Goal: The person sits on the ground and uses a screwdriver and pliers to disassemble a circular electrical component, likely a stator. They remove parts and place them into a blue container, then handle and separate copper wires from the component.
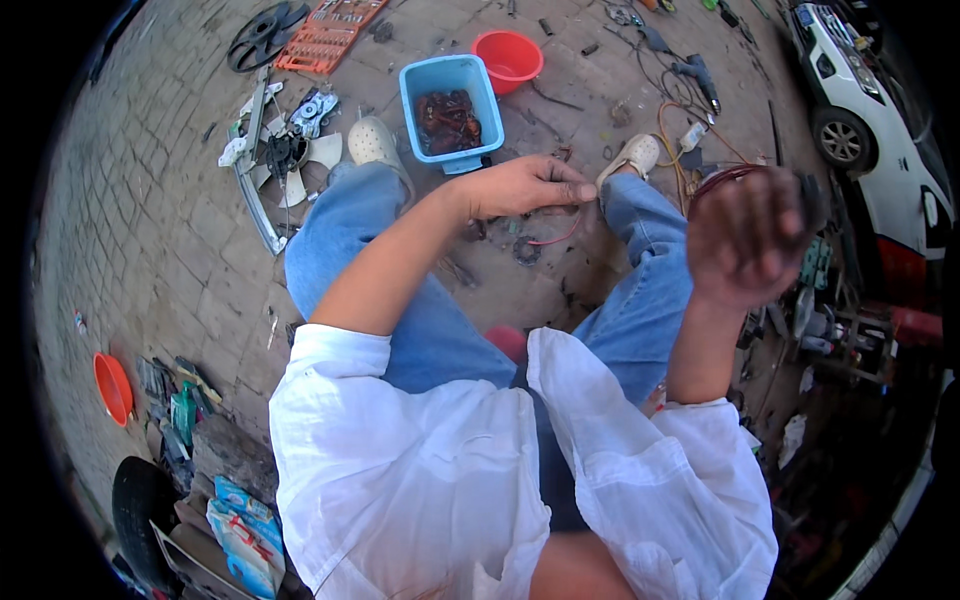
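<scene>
- Upper centre: left hand (pixel 525 187), thumb and fingers drawn together by a thin red wire (pixel 554 241); I cannot tell whether they pinch it.
- Right of centre: right hand (pixel 745 242), blurred, fingers curled; cannot tell any grasp.
- Top centre: blue tub (pixel 440 77).

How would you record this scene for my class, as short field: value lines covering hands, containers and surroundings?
Left hand: fingertips close to a thin red wire; grip unclear
Right hand: raised, blurred; grip unclear
Containers: light-blue rectangular plastic tub with dark reddish-brown contents; red round plastic bowl beside it
Upper left: open orange rectangular tool case
Right edge: white car
Ground: grey-brown paving
</scene>
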Action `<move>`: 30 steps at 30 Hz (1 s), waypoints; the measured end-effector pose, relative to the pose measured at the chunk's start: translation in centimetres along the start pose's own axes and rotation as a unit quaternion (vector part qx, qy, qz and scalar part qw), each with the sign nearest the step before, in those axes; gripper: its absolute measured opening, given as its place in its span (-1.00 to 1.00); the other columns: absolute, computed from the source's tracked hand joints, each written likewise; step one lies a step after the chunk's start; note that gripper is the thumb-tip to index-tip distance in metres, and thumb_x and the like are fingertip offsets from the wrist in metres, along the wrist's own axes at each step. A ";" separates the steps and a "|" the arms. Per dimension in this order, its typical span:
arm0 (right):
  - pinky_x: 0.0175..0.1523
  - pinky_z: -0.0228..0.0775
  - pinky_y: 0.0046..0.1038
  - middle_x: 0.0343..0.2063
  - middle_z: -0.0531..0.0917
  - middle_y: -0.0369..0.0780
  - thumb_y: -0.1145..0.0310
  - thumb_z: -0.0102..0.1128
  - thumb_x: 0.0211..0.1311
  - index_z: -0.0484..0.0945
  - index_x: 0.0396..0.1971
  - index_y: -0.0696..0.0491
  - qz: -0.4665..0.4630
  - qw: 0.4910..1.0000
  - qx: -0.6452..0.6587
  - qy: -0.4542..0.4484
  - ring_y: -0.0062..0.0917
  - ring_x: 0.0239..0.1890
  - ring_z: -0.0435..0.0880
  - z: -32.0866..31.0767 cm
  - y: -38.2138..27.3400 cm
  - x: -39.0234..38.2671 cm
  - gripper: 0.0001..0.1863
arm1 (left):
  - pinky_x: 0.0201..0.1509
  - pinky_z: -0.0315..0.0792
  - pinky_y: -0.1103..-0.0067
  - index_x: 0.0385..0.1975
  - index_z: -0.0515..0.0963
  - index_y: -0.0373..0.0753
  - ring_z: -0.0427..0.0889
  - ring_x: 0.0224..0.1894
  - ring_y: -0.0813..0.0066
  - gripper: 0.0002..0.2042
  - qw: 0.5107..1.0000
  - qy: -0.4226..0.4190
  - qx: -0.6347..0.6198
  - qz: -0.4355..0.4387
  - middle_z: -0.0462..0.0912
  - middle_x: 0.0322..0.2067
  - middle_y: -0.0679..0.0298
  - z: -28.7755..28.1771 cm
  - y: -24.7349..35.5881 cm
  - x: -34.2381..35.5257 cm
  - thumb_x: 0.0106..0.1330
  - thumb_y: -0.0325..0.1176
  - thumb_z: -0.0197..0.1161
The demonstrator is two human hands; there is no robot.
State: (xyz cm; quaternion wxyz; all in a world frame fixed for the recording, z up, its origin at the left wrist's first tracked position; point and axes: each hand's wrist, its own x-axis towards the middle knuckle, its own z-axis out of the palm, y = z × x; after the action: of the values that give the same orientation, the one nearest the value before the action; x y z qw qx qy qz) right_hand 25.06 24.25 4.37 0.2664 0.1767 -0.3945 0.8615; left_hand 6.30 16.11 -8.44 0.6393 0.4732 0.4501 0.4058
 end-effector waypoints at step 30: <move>0.30 0.20 -0.24 0.03 0.57 -0.02 -0.01 0.18 0.18 0.54 0.03 0.18 0.351 0.825 -0.378 -0.229 -0.22 0.17 0.48 -1.9 4.7 -4.0 -0.41 | -0.27 0.36 0.61 -0.36 0.59 -0.37 0.48 -0.40 0.60 -0.73 0.985 -0.119 0.026 0.119 0.59 -0.50 0.37 -0.2 1.0 -0.5 0.32 -0.22 0.22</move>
State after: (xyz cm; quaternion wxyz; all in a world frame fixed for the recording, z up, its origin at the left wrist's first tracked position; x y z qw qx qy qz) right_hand 25.21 21.87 -1.66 -0.1062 0.1036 -0.7745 0.6150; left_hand 5.91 15.86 -7.38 0.6231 0.5844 0.3219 0.4083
